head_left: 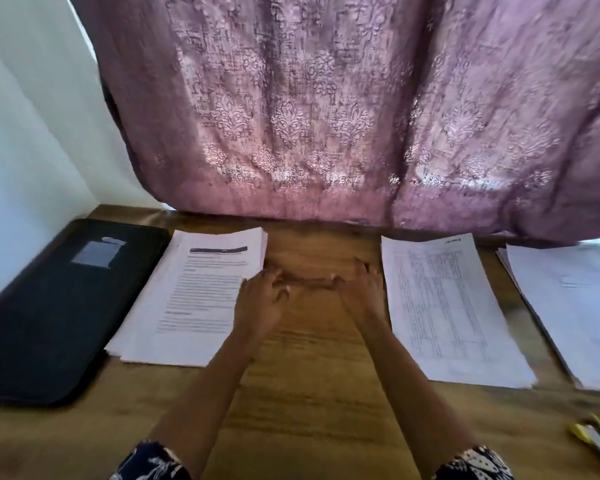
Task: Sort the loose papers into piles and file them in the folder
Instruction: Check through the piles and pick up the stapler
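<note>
black folder (49, 313): closed, far left | piles: text pages (194, 306), gridded tables (444, 306), faint sheets (575, 313) far right | left hand (262, 301), right hand (359, 292): fingers spread, empty

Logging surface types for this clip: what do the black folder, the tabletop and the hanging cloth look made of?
Folder: matte black, rounded soft edges, likely fabric or faux leather; blur leaves it open. Tabletop: brown, streaky grain, wood or wood-look laminate. Cloth: woven mauve fabric, shiny damask pattern, hanging in folds.
</note>
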`<control>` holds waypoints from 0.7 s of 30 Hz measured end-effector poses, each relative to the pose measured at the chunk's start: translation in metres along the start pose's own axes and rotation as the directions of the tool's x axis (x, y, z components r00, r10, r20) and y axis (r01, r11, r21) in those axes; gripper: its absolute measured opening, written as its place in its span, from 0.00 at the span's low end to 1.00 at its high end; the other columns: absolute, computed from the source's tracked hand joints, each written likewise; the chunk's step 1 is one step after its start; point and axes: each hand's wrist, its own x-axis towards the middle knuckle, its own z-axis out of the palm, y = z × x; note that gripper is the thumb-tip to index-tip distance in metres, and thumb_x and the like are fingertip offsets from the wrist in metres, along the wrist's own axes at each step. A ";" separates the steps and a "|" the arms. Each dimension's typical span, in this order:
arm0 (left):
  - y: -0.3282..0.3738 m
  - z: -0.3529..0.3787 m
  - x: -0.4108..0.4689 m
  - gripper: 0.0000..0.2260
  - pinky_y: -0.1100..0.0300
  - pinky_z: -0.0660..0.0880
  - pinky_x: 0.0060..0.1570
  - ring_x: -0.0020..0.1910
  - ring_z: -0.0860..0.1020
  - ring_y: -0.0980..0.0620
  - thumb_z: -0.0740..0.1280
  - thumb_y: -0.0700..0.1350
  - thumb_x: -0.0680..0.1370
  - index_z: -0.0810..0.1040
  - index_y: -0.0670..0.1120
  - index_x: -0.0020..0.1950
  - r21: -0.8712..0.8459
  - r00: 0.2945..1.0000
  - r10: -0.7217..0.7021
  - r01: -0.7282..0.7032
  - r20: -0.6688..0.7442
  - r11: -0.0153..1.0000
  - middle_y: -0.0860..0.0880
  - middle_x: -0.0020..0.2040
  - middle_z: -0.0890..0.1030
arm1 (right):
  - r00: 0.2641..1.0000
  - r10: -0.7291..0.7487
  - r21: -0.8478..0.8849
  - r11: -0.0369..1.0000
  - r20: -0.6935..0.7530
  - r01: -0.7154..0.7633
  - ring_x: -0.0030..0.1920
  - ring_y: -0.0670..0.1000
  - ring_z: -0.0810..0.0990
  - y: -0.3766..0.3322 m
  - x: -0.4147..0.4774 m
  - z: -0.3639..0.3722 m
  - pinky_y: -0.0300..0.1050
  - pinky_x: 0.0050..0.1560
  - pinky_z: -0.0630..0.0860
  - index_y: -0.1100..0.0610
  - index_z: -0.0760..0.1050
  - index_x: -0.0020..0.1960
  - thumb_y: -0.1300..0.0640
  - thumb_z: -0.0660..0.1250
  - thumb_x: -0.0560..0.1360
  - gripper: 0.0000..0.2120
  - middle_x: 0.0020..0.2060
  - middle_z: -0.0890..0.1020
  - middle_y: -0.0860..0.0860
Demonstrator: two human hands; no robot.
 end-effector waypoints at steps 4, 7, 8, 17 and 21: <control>0.093 0.082 -0.014 0.25 0.55 0.67 0.66 0.66 0.73 0.44 0.64 0.56 0.76 0.73 0.45 0.69 -0.231 0.960 0.149 -0.094 0.235 0.968 0.44 0.66 0.76 | 0.974 0.180 -0.022 0.983 -0.140 -0.185 0.72 0.59 0.63 0.099 0.015 -0.064 0.57 0.69 0.63 0.55 0.62 0.74 0.46 0.62 0.79 0.28 0.73 0.65 0.55; 0.136 0.137 -0.015 0.26 0.55 0.63 0.69 0.70 0.69 0.46 0.61 0.58 0.79 0.67 0.47 0.73 -0.161 0.959 0.163 -0.127 0.233 0.979 0.46 0.71 0.72 | 0.942 0.276 -0.050 0.956 -0.191 -0.290 0.70 0.61 0.65 0.159 0.031 -0.099 0.59 0.67 0.65 0.59 0.62 0.73 0.47 0.65 0.77 0.29 0.70 0.67 0.59; 0.142 0.150 -0.013 0.29 0.53 0.60 0.71 0.72 0.66 0.46 0.56 0.62 0.78 0.64 0.49 0.75 -0.102 0.962 0.139 -0.118 0.234 0.988 0.47 0.73 0.69 | 0.932 0.304 -0.064 0.944 -0.199 -0.322 0.70 0.62 0.64 0.174 0.036 -0.106 0.59 0.67 0.65 0.60 0.61 0.73 0.48 0.65 0.76 0.30 0.70 0.67 0.60; 0.151 0.202 -0.010 0.37 0.47 0.39 0.74 0.78 0.46 0.45 0.35 0.66 0.73 0.51 0.53 0.79 0.380 0.968 0.064 -0.157 0.244 0.912 0.45 0.80 0.49 | 0.924 0.355 -0.139 0.917 -0.145 -0.374 0.67 0.61 0.70 0.223 0.063 -0.116 0.54 0.67 0.67 0.61 0.64 0.71 0.41 0.64 0.75 0.33 0.69 0.70 0.60; 0.151 0.203 -0.011 0.37 0.46 0.43 0.74 0.78 0.49 0.45 0.36 0.66 0.73 0.54 0.52 0.79 0.381 0.975 0.088 -0.162 0.205 0.910 0.45 0.79 0.53 | 0.930 0.368 0.059 0.928 -0.002 -0.367 0.63 0.60 0.75 0.227 0.075 -0.129 0.51 0.60 0.71 0.61 0.70 0.67 0.45 0.66 0.76 0.26 0.64 0.75 0.58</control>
